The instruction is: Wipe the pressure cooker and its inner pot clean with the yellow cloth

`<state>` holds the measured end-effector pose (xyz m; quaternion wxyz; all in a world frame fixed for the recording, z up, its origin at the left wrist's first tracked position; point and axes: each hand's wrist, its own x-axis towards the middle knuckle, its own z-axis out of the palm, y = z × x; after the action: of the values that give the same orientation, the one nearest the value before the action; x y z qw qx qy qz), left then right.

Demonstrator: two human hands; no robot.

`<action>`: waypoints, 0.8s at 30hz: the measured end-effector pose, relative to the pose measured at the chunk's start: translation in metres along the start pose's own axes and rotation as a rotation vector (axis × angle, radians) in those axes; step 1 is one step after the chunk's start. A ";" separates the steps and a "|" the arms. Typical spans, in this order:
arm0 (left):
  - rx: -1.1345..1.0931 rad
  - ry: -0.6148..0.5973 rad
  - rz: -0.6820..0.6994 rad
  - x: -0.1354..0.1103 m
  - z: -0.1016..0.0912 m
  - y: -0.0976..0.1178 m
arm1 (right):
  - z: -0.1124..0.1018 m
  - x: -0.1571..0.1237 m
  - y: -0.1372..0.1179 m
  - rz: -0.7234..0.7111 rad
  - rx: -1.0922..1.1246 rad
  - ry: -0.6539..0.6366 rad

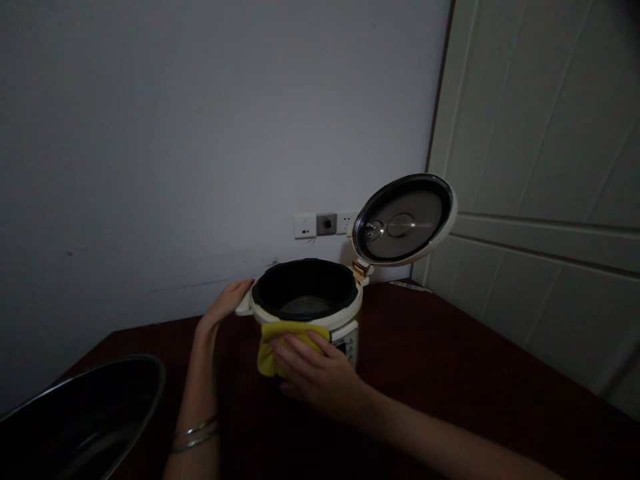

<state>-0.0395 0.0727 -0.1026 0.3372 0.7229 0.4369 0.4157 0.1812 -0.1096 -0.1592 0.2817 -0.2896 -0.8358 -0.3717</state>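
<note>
A white electric pressure cooker (345,313) stands on the dark red table, its round lid (400,223) swung up on the right-hand hinge. Its dark inside shows from above. My right hand (320,377) holds a yellow cloth (273,347) pressed to the cooker's front, just left of the control panel (351,343). The fingers lie across the cloth and cover part of it. Behind the handle at the rim's left, my left hand (227,300) grips the cooker's far left side; its fingertips are hidden.
A large dark bowl-shaped vessel (155,393) with a shiny rim fills the lower left. Wall sockets (326,224) sit behind the cooker. The table (425,347) meets a pale wall (200,133) and, on the right, a white panelled surface (540,167).
</note>
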 end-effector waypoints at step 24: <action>0.087 0.019 0.013 -0.004 0.001 0.010 | 0.005 -0.001 0.010 0.043 0.039 0.311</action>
<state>-0.0357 0.0649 -0.0959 0.2984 0.7358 0.4529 0.4056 0.1870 -0.1002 -0.1584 0.4212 -0.2406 -0.7827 -0.3900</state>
